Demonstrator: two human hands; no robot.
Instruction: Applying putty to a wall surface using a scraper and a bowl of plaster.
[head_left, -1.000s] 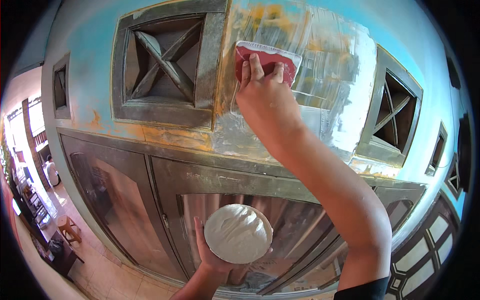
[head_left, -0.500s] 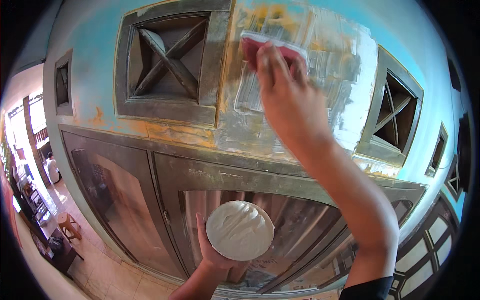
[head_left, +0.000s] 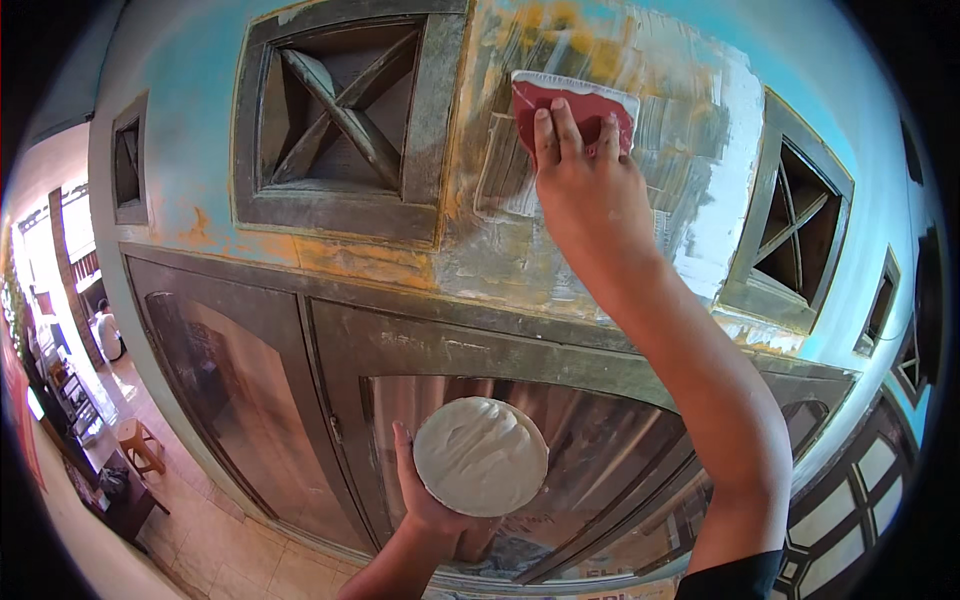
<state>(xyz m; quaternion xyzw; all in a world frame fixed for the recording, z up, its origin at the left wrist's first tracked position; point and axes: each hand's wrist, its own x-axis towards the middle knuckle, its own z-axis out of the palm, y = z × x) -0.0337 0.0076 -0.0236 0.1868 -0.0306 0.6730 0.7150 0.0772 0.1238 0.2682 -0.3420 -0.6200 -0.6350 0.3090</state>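
My right hand [head_left: 590, 185] is raised to the wall and grips a red putty spreader [head_left: 600, 105], its fingers spread over the flat back. White paste lines the spreader's upper edge, which lies against the patchy wall section [head_left: 680, 130] between two wooden vents. Streaks of white filler cover that section over grey and orange-yellow patches. Lower down, my left hand [head_left: 425, 500] holds a round tub of white putty [head_left: 480, 455] from its side and underneath. The putty's surface is ridged and fills the tub close to its rim.
Crossed wooden slats fill the left vent [head_left: 340, 120] and the right vent [head_left: 805, 220]. Below them stand brown glazed door panels [head_left: 450, 340]. A brown stool [head_left: 140, 445] stands on the tiled floor at left. A person [head_left: 107, 330] is farther back there.
My right hand has shifted the spreader a little right and slightly down along the wall. The tub in my left hand has stayed nearly in place.
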